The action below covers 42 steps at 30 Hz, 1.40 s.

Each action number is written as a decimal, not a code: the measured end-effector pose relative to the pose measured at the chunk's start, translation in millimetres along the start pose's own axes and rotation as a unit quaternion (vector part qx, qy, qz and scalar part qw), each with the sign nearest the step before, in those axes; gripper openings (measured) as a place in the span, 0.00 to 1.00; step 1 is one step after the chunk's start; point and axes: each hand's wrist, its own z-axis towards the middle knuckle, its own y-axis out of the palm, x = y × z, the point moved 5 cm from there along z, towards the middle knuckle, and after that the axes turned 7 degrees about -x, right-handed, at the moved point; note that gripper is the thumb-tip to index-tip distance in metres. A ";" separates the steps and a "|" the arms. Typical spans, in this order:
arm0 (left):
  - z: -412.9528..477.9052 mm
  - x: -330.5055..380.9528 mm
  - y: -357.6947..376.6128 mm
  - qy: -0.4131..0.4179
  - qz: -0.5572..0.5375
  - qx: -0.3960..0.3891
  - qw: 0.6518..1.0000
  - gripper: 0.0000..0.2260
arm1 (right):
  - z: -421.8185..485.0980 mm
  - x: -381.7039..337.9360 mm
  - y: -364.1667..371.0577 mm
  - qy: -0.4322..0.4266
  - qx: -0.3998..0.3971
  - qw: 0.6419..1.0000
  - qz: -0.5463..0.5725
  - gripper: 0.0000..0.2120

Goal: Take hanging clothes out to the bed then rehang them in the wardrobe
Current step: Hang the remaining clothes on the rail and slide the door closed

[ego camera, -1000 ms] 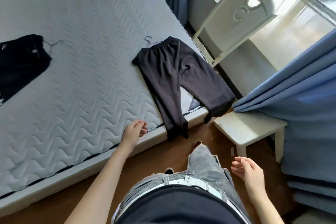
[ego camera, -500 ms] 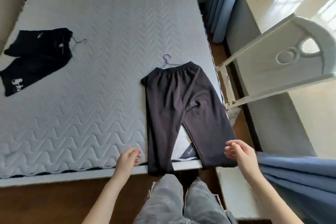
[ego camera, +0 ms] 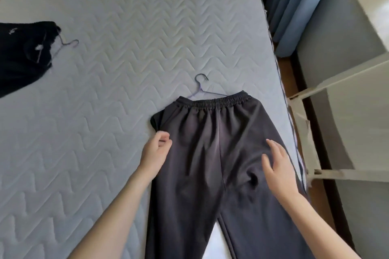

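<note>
Head: trousers (ego camera: 210,153) against left grip (ego camera: 154,153)

Two bare arms are all that shows of the person. The left forearm (ego camera: 117,212) is slim and smooth, uncovered from the lower edge of view up to the wrist, and the left hand (ego camera: 154,154) is bare too. The right forearm (ego camera: 315,223) is equally uncovered; the right hand (ego camera: 277,166) has long, slender fingers. Any clothing lies out of sight.

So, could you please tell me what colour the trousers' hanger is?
The hanger is light purple with a dark hook; head view.
</note>
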 end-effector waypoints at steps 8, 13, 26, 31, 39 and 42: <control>188.1 19.5 51.1 0.100 0.253 0.088 0.958 0.29 | 55.3 65.2 112.5 -0.021 0.026 0.976 -0.216 0.28; 224.0 15.8 70.4 0.070 0.350 0.081 0.931 0.31 | 59.5 71.8 113.8 -0.032 0.060 0.977 -0.204 0.28; 216.3 52.9 36.8 0.123 0.147 -0.113 0.975 0.09 | 62.8 68.6 114.9 -0.012 0.033 0.977 -0.209 0.29; 128.8 88.7 33.4 0.162 0.063 -0.151 0.973 0.12 | 64.7 59.3 95.3 0.016 -0.097 0.983 -0.157 0.27; -86.7 120.2 -13.3 0.041 -0.130 -0.076 0.988 0.11 | -56.7 -51.2 -63.1 0.098 -0.154 0.953 0.242 0.13; -174.0 138.3 -52.5 -0.026 -0.235 -0.045 0.971 0.07 | -132.7 -98.0 -109.8 0.060 -0.188 0.947 0.252 0.12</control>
